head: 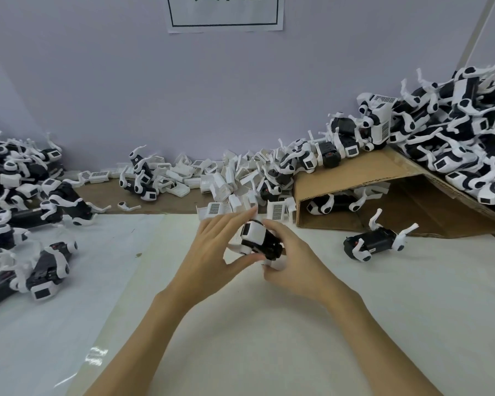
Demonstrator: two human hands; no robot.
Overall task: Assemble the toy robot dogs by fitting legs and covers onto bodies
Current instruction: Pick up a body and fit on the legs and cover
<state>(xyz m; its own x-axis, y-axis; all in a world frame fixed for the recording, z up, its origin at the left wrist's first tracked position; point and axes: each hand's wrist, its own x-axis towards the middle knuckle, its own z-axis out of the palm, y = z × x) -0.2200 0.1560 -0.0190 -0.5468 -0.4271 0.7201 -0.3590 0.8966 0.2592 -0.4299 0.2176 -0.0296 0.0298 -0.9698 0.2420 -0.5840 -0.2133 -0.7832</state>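
Observation:
Both hands hold one black-and-white toy robot dog (257, 238) above the middle of the white table. My left hand (212, 252) grips its white cover end from the left, thumb underneath. My right hand (292, 261) clasps the black body end from the right, hiding most of the legs. Loose white covers (217, 178) lie heaped along the back edge. One dog body with white legs (375, 242) lies alone on the table to the right.
A heap of dogs (26, 201) covers the left side. A tilted cardboard sheet (363, 172) at the right carries a large pile of dogs (455, 132), with one dog (335, 202) under it. A single loose leg (127, 206) lies on the brown strip. A grey wall stands behind.

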